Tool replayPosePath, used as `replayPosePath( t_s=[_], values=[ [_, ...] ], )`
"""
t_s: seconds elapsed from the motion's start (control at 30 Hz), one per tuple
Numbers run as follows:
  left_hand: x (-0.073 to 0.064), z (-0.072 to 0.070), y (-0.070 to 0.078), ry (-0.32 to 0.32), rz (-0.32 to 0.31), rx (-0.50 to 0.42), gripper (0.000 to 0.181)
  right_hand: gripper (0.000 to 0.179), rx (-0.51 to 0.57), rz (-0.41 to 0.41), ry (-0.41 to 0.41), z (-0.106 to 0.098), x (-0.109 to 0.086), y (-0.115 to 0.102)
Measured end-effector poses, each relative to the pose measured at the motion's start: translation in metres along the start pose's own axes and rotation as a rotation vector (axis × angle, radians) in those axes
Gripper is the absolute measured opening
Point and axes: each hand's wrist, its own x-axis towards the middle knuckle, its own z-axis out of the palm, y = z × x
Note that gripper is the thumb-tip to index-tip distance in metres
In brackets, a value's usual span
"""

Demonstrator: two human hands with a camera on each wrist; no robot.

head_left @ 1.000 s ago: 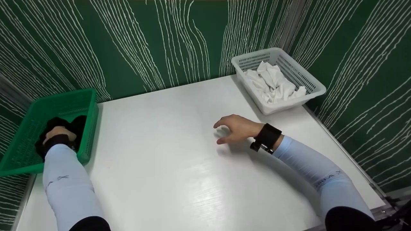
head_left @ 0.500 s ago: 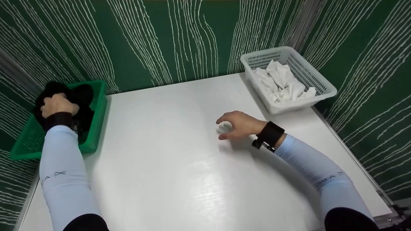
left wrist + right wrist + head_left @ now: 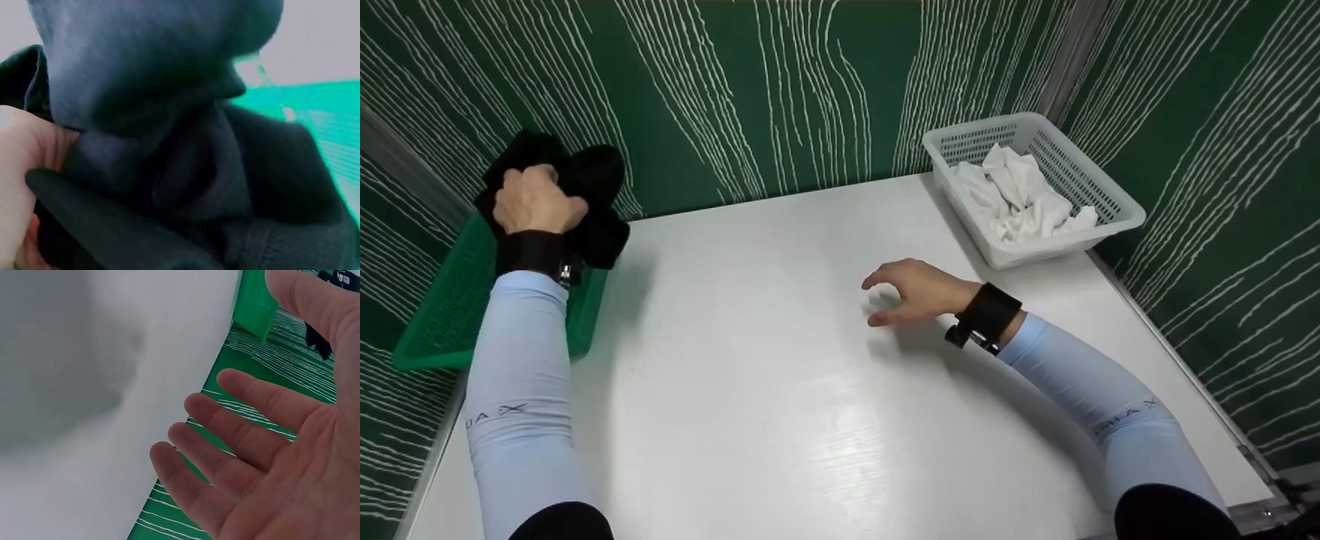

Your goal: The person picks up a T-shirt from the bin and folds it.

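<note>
Black cloth [image 3: 598, 180] — pieces uncountable — clutched in left grip [image 3: 538, 201], right grip [image 3: 919, 291] relaxed, two baskets [image 3: 591, 311] [image 3: 1050, 246]

Booth-like workspace: white table [image 3: 750, 322], metal-framed, white-streaked green walls [image 3: 885, 67]

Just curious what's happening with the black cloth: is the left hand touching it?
Touching. The left wrist view shows it: the left hand grips the black cloth, its folds bunched against the skin.
</note>
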Motion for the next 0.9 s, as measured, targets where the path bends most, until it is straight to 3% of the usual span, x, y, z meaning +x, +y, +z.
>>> replayPosePath(
  t_s=[0.2, 0.4, 0.57, 0.7, 0.8, 0.9],
  values=[
    [-0.008, 0.020, 0.049, -0.004, 0.114, -0.006, 0.013, 0.063, 0.010, 0.013, -0.008, -0.001, 0.001, -0.001],
    [-0.016, 0.073, 0.083, -0.108, 0.177, -0.010, 0.014, 0.064, 0.009, 0.025, -0.012, 0.000, 0.004, -0.003],
    [-0.026, 0.130, 0.094, -0.252, 0.173, -0.033, 0.057, 0.066, -0.004, 0.014, -0.016, 0.000, 0.009, -0.004],
    [-0.040, 0.171, 0.104, -0.362, 0.153, -0.149, 0.072, 0.069, 0.003, 0.027, -0.031, -0.002, 0.018, -0.001],
    [-0.055, 0.186, 0.119, -0.416, 0.151, -0.241, 0.084, 0.075, 0.007, 0.070, -0.064, -0.002, 0.027, 0.003],
    [-0.065, 0.188, 0.134, -0.453, 0.151, -0.270, 0.096, 0.080, 0.004, 0.143, -0.110, 0.000, 0.039, 0.005]
  ],
)
